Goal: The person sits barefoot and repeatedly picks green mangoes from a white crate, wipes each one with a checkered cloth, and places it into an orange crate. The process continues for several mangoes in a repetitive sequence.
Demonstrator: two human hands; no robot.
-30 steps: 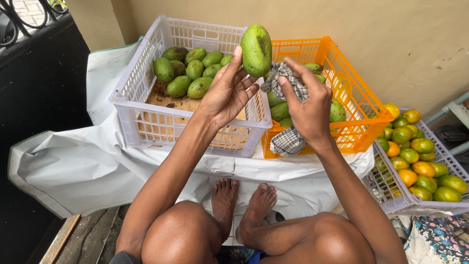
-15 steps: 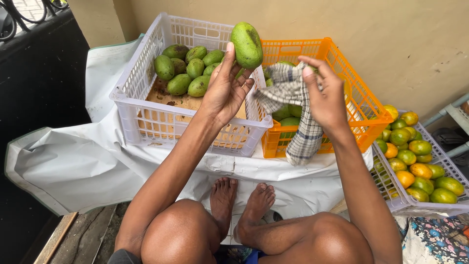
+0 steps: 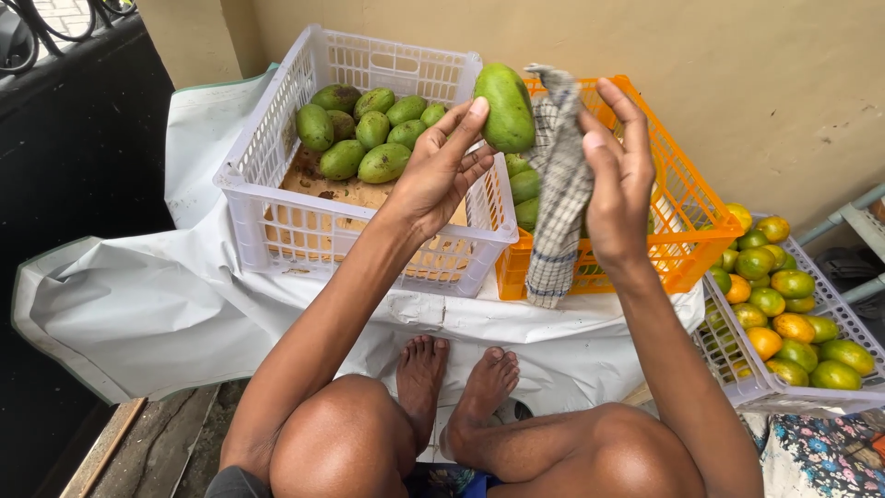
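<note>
A seated person's left hand [image 3: 433,175] pinches a green mango [image 3: 503,107] at the fingertips, raised above a white crate [image 3: 277,231] of mangoes, while the right hand [image 3: 616,171] grips a checked cloth [image 3: 559,203] hanging just beside the fruit, before an orange crate [image 3: 682,231]. The wiping step looks under way; next, the cloth seemingly must meet the skin while the fruit is turned.

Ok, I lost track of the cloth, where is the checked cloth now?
In the head view the checked cloth hangs from the right hand, right of centre, beside the green mango in the left hand, in front of the orange crate.
</note>
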